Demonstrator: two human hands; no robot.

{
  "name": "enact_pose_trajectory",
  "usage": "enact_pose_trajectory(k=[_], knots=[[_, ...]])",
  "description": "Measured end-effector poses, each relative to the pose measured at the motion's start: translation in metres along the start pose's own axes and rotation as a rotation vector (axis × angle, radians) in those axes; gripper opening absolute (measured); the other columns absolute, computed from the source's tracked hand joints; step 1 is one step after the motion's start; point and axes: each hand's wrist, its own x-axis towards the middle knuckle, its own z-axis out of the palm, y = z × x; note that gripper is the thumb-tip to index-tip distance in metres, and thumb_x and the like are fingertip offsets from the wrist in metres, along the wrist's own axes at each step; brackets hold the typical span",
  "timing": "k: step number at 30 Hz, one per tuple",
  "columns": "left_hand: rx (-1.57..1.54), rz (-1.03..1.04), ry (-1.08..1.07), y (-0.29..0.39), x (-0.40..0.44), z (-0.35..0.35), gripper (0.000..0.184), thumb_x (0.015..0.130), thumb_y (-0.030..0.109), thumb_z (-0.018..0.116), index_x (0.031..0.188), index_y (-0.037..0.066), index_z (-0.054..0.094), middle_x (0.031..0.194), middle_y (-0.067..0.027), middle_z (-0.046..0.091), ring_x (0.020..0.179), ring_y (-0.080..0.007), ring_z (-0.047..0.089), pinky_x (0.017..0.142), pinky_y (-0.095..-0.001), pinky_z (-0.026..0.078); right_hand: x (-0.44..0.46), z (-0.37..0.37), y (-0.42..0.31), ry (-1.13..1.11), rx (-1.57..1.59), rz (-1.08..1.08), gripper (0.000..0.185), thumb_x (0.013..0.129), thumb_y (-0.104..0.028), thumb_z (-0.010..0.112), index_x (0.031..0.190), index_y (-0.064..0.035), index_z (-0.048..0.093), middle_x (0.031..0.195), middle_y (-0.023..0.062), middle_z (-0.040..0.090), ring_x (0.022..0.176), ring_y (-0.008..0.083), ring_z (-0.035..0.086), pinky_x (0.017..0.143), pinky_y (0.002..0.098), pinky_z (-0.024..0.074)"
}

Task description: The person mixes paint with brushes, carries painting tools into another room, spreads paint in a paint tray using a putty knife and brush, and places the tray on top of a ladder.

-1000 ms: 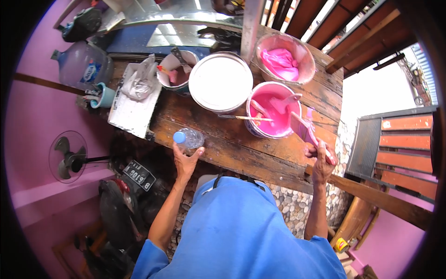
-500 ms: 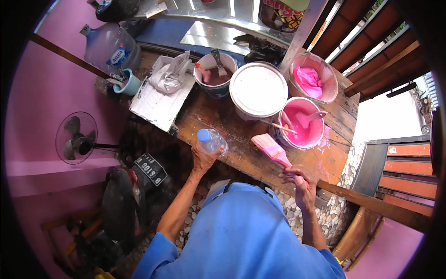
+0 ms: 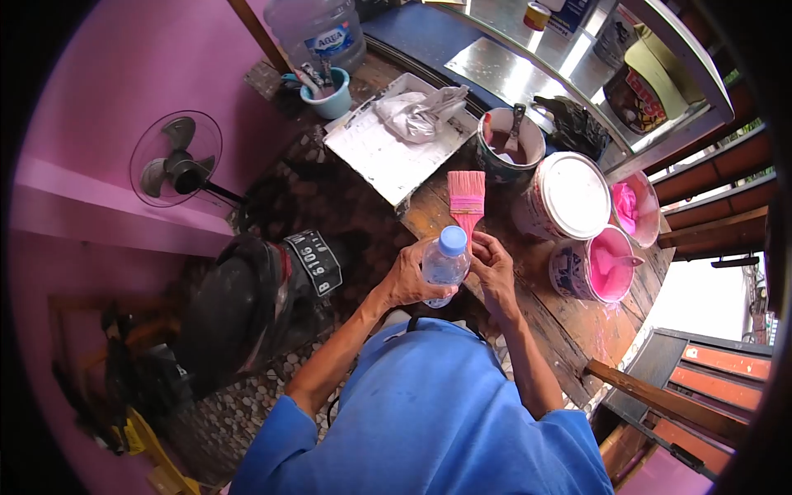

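The plastic bottle (image 3: 437,271) is in our left hand (image 3: 404,279), upright and held in front of our body at the near edge of the worktop (image 3: 549,318). Its blue cap (image 3: 452,240) is on. Just beside it, on the right, we have the paintbrush (image 3: 467,205), pink all over, with its bristles pointing to the far side.

A second ago the bottle stood by the near edge, and the brush was over on the right near the pink paint. Now we have brought the two together – so both hands are at work in one spot, away from the buckets.

The fingers of our left hand are wrapped round the bottle's side, the thumb across its near face. Those of our right hand (image 3: 495,268) are closed on the brush handle, partly hidden behind the bottle; we cannot tell whether they touch it too. Both forearms reach forward and inward, elbows bent and wide.

Farther out, the white tray (image 3: 361,158) lies on the left with a crumpled bag (image 3: 412,118) on it. To the right are the dark paint bucket (image 3: 492,167), the lidded bucket (image 3: 576,196) and, nearer us, the pink paint bucket (image 3: 569,272) – a tool leans inside it.
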Motion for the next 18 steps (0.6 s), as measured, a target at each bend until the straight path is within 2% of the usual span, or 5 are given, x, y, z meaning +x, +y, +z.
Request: enact_pose_trajectory(k=[2,6,8,10,18], knots=[[0.005,0.013,0.034,0.000,-0.008,-0.016,0.056,0.065,0.022,0.081,0.112,0.003,0.057,0.100,-0.0050,0.064,0.092,-0.0133,0.060,0.088,-0.0305,0.047,0.012,0.022,-0.001,-0.046,0.027,0.037,0.040,0.086,-0.006,0.064,0.122,0.0032,0.051,0.113,0.0111,0.063,0.097,0.0131,0.060,0.085,0.0253,0.0468],[-0.281,-0.067,0.064,-0.004,-0.027,-0.048,0.055,0.062,0.019,0.082,0.109,0.003,0.059,0.101,-0.0054,0.064,0.094,-0.0136,0.060,0.088,-0.0306,0.048,0.033,0.054,0.013,-0.221,0.016,0.100,0.036,0.085,-0.007,0.066,0.118,0.0019,0.058,0.108,0.0088,0.066,0.096,0.0121,0.060,0.079,0.0244,0.0469],[-0.331,-0.077,0.069,-0.009,-0.038,-0.062,0.054,0.063,0.019,0.082,0.109,0.004,0.060,0.101,-0.0049,0.064,0.094,-0.0134,0.060,0.087,-0.0303,0.048,0.041,0.071,0.015,-0.354,-0.012,0.169,0.033,0.085,-0.007,0.065,0.117,0.0003,0.059,0.107,0.0075,0.066,0.092,0.0105,0.059,0.077,0.0231,0.0465],[-0.261,-0.044,0.210,-0.011,-0.047,-0.075,0.053,0.063,0.019,0.081,0.109,0.004,0.060,0.100,-0.0049,0.064,0.092,-0.0134,0.061,0.086,-0.0299,0.048,0.041,0.100,0.002,-0.378,0.073,0.232,0.030,0.085,-0.008,0.066,0.114,-0.0027,0.062,0.101,0.0025,0.067,0.081,0.0066,0.056,0.072,0.0217,0.0450],[-0.083,-0.055,0.513,-0.004,-0.065,-0.122,0.051,0.065,0.018,0.078,0.109,0.001,0.060,0.095,-0.0067,0.066,0.087,-0.0138,0.062,0.080,-0.0289,0.050,0.090,0.160,0.031,-0.561,0.069,0.271,0.026,0.088,-0.007,0.063,0.113,0.0000,0.062,0.104,0.0030,0.065,0.096,0.0119,0.059,0.088,0.0281,0.0479]])
